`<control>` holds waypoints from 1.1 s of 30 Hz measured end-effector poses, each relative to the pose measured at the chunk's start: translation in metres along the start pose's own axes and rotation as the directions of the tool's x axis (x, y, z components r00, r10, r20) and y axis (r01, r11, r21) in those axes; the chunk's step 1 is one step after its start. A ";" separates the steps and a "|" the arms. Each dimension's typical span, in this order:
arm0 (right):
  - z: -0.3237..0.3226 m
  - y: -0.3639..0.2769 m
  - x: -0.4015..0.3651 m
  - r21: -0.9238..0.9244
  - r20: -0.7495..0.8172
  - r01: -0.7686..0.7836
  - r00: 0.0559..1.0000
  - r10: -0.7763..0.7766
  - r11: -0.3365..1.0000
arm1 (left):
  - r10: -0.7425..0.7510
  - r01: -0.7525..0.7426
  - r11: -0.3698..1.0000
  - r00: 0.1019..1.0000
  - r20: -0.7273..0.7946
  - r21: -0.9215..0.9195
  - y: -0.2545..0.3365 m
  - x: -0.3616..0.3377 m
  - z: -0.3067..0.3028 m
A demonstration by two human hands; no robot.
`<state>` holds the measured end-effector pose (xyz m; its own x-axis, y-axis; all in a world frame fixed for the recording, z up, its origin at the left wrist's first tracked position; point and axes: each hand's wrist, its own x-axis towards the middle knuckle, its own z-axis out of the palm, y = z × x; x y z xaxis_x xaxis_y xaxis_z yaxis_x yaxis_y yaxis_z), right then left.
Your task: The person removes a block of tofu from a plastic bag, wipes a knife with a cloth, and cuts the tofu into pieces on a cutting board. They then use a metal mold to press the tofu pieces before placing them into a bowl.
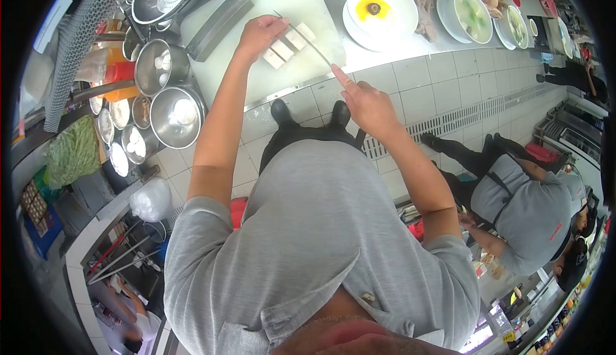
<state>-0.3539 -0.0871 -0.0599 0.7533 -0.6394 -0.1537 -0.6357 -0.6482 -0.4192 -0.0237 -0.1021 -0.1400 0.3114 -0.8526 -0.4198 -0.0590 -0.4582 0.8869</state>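
Note:
On the pale cutting board (pixel 308 8), several white blocks (pixel 278 54) lie close together, with narrow gaps between some of them. My left hand (pixel 262 35) is closed just beside the blocks, its fingertips near the far end of a knife (pixel 305 41); whether it pinches anything is too small to tell. The knife lies slantwise over the blocks, seen edge-on. My right hand (pixel 369 106) is wrapped round its handle, with the index finger stretched along the blade. A long grey metal box (pixel 220 26) rests on the board left of my left hand.
Metal bowls (pixel 174 117) with white pieces stand at the left. A white plate (pixel 396 10) with yellow liquid and soup bowls (pixel 473 16) line the counter on the right. Co-workers (pixel 523 211) stand at the lower right; another person (pixel 138 323) is at the lower left.

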 end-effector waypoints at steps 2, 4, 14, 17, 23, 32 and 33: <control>-0.002 -0.001 0.000 0.005 0.005 -0.005 1.000 0.005 1.000 | 0.004 -0.004 1.000 1.000 0.004 -0.013 0.002 -0.001 0.001; -0.003 -0.002 -0.001 0.004 0.015 -0.012 1.000 0.012 1.000 | 0.003 -0.003 1.000 1.000 0.007 -0.016 0.004 -0.002 0.001; -0.002 -0.002 -0.002 0.001 0.029 -0.009 1.000 0.009 1.000 | -0.006 0.007 1.000 1.000 0.013 -0.014 -0.003 -0.001 0.000; -0.003 -0.002 -0.002 -0.010 0.040 -0.010 0.999 0.011 1.000 | -0.029 0.029 1.000 0.999 0.030 -0.005 -0.010 0.003 0.000; 0.008 0.001 0.001 -0.019 0.051 -0.011 0.999 0.012 1.000 | 0.061 -0.059 0.969 0.998 -0.001 0.238 -0.014 -0.004 0.007; 0.018 0.021 0.018 0.400 0.043 -0.025 0.999 0.009 0.916 | 0.086 -0.088 0.928 0.996 0.022 0.363 -0.022 0.001 0.005; 0.017 0.023 0.018 0.465 0.110 -0.099 0.992 0.054 0.880 | 0.085 -0.087 0.928 0.996 0.023 0.363 -0.023 0.002 0.005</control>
<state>-0.3525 -0.1067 -0.0872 0.7320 -0.6238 -0.2738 -0.5560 -0.3148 -0.7692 -0.0263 -0.0943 -0.1623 0.2835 -0.8938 -0.3474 -0.4263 -0.4420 0.7892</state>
